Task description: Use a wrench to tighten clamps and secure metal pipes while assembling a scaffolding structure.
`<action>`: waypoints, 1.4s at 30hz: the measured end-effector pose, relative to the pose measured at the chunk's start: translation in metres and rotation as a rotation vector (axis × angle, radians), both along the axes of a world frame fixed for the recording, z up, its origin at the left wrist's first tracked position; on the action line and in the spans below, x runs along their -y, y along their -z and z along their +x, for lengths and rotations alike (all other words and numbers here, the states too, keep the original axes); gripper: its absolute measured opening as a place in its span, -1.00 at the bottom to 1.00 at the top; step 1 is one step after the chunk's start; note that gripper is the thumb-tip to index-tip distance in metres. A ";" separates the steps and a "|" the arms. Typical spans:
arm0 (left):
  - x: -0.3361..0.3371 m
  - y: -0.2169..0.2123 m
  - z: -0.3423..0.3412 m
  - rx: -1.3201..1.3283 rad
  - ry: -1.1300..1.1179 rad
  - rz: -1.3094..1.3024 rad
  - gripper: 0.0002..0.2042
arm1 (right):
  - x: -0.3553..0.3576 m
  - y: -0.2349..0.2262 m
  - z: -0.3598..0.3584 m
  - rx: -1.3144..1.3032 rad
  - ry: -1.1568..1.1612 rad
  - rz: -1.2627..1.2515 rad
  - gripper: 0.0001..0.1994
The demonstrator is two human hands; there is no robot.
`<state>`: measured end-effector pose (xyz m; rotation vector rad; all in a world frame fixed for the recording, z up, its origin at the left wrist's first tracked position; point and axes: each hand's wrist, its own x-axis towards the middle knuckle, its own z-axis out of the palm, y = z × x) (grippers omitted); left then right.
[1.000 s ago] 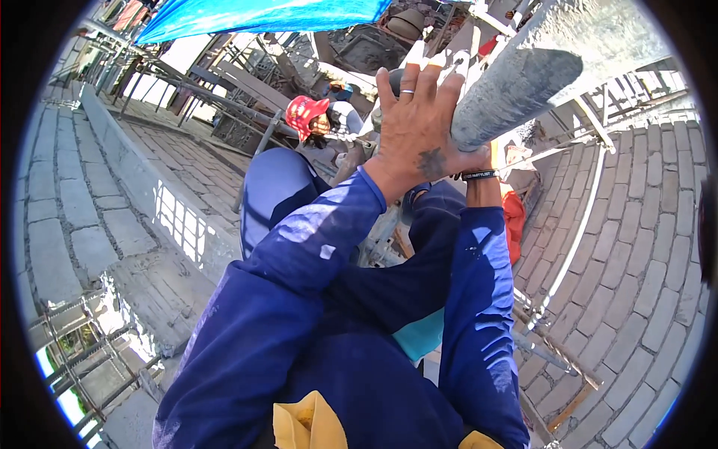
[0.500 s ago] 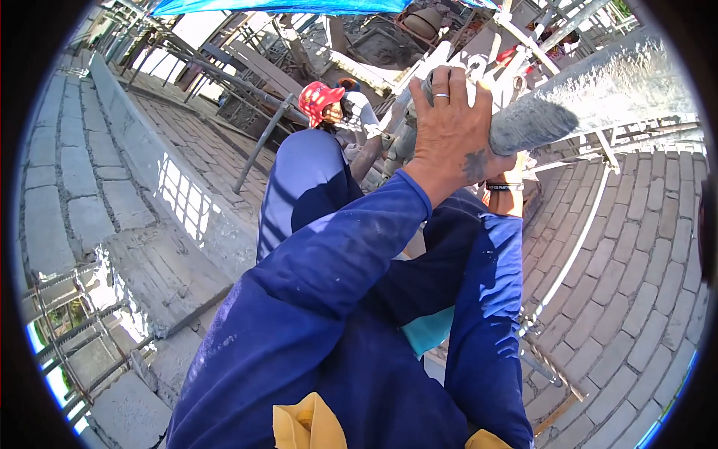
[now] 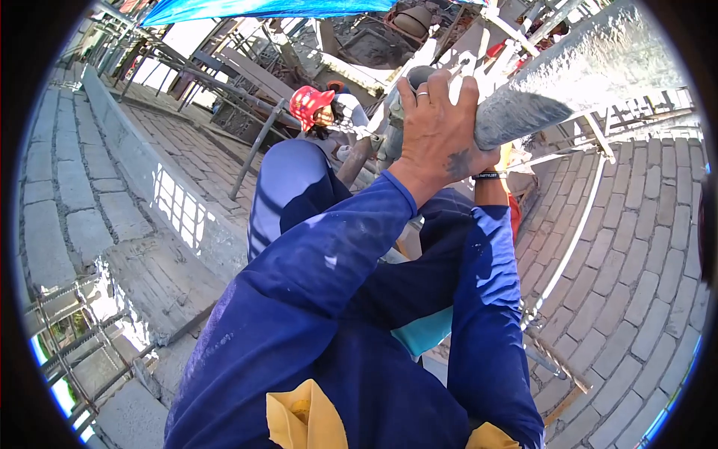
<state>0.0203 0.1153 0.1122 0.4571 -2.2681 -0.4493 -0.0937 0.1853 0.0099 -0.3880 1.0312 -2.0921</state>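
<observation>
My left hand (image 3: 441, 135), with a ring and a dark mark on its back, is closed round the near end of a thick grey pole (image 3: 523, 120). Its fingers point away from me over the far side, and its thumb side lies below the pole. Just beyond the fingers shows a grey metal pipe (image 3: 420, 75) with a rough coupling beside it. My right forearm (image 3: 490, 196), with a black wristband, rises behind the left hand. The right hand itself is hidden behind the left hand and the pole.
A person in a red cap (image 3: 308, 105) is close ahead, below the scaffold pipes. Brick-patterned surfaces (image 3: 621, 284) spread right and left. A low concrete ledge (image 3: 161, 179) curves along the left. Rebar (image 3: 75, 337) sticks out at lower left. A blue tarp (image 3: 262, 9) hangs overhead.
The view has shifted slightly, so hands, pole and person appear a little further left. My left hand keeps its hold on the pole. More red shows beside my right forearm.
</observation>
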 end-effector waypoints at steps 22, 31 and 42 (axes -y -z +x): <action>-0.007 0.001 -0.009 0.034 0.383 0.643 -0.58 | -0.005 -0.017 0.000 -0.515 0.482 0.322 -0.88; -0.009 -0.022 -0.005 -0.079 0.236 0.155 -0.60 | -0.010 0.048 -0.020 -0.354 0.360 0.181 -0.82; -0.007 -0.019 0.004 -0.059 0.146 0.017 -0.49 | 0.002 0.094 -0.037 -0.795 0.455 0.362 -0.83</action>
